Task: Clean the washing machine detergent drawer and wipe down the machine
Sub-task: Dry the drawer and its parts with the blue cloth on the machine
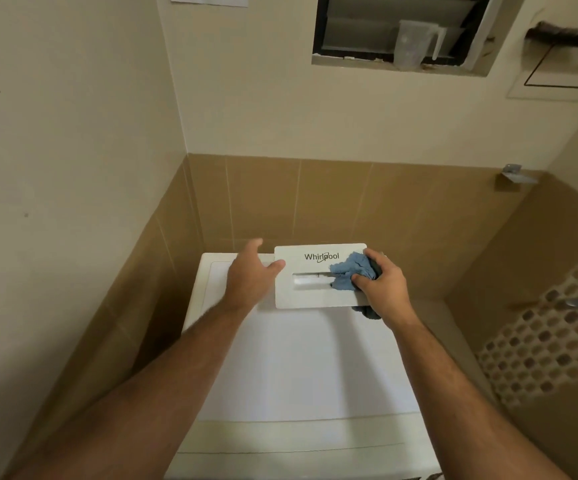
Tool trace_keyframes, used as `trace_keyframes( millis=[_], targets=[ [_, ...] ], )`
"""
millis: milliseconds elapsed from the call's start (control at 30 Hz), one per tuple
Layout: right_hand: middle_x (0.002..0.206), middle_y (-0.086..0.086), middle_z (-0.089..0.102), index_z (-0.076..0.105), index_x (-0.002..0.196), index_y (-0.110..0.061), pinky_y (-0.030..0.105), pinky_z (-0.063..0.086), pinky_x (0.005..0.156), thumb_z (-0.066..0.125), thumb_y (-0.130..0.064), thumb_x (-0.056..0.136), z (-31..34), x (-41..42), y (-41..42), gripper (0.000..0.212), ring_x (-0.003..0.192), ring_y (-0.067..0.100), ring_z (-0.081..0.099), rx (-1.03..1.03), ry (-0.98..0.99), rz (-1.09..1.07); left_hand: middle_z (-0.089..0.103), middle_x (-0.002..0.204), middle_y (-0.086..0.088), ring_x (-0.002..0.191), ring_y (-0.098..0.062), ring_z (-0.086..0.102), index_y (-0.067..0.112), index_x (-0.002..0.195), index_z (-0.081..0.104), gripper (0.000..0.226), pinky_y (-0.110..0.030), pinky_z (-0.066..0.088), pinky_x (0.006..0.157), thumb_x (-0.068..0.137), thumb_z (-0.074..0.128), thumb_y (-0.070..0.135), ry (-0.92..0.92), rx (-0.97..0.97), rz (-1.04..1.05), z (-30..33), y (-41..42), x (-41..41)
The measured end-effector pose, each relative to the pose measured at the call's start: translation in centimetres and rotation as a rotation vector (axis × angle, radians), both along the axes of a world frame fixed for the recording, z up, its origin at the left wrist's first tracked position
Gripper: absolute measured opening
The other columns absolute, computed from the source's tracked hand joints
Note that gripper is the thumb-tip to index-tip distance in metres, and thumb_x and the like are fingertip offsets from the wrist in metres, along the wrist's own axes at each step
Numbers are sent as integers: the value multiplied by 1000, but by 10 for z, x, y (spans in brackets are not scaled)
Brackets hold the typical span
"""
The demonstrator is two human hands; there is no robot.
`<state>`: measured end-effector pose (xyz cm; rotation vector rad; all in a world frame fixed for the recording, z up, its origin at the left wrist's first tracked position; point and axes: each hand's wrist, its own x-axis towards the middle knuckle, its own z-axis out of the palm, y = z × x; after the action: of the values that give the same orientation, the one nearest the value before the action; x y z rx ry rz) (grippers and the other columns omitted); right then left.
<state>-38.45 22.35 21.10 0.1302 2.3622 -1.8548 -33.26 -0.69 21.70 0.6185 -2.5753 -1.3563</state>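
The white detergent drawer (pixel 310 292) is held up over the back of the white washing machine top (pixel 301 368), its front panel with the brand name and a slot handle facing me. My left hand (pixel 251 277) grips the drawer's left edge, thumb on the front. My right hand (pixel 382 282) grips the right edge and presses a blue cloth (pixel 348 270) against the panel by the slot. A dark part of the cloth hangs below the hand. The drawer's body behind the panel is hidden.
The machine stands in a corner with brown tiled walls (pixel 315 199) behind and to the left. A white perforated basket (pixel 550 344) is at the right. A window recess with a clear plastic jug (pixel 415 43) is high on the back wall.
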Motion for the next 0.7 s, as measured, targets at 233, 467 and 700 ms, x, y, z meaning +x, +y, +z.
trace_keyframes(
  millis=[233, 467, 700],
  targets=[
    [118, -10, 60, 55, 131, -36, 35, 56, 47, 66, -6, 87, 5, -1, 8, 54, 86, 23, 65, 94, 74, 90, 32, 153, -4, 140, -24, 29, 23, 150, 30, 86, -31, 25, 112, 79, 75, 39, -8, -627, -641, 21, 25, -36],
    [112, -12, 60, 51, 134, -30, 40, 60, 59, 66, -3, 85, 4, -5, 14, 58, 100, 16, 62, 234, 266, 189, 56, 113, -6, 109, -26, 55, 18, 141, 33, 86, -33, 43, 76, 72, 78, 42, -98, -871, -652, 19, 40, -42],
    [105, -4, 62, 45, 127, -21, 31, 50, 78, 69, -12, 85, 0, -14, 20, 50, 95, 17, 60, 368, 374, 217, 57, 105, -6, 97, -29, 60, 21, 145, 29, 85, -32, 44, 69, 71, 69, 36, -96, -878, -525, 11, 50, -36]
  ],
)
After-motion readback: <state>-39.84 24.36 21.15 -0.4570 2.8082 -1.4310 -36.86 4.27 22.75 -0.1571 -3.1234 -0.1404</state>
